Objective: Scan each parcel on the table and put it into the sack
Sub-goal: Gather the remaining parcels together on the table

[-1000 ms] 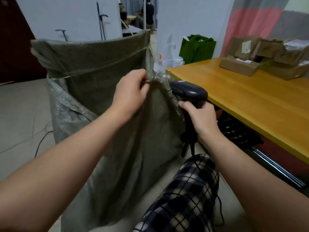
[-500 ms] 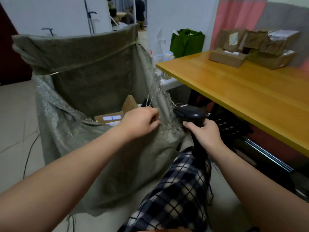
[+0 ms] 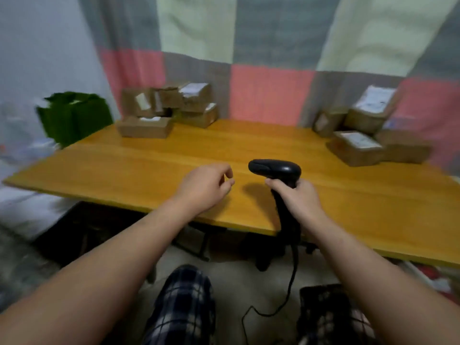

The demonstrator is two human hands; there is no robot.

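Where the parcels lie, I log 2 lots, both on the far side of the table (image 3: 149, 168): left parcel stack (image 3: 166, 108), far left, brown boxes w/ white labels; right parcel stack (image 3: 366, 130), far right, well apart from it. Black scanner (image 3: 275, 169): upright over table's near middle, head pointing left, my right hand (image 3: 297, 199) wrapped round its handle. Its cable (image 3: 290, 282) hangs down toward the floor. My left hand (image 3: 202, 186): just left of scanner, not touching it, fingers loosely curled, holding nothing. Beyond table's left end: green bag (image 3: 74, 118). Behind both lots: checked curtain (image 3: 271, 93). Label text too blurred to read.
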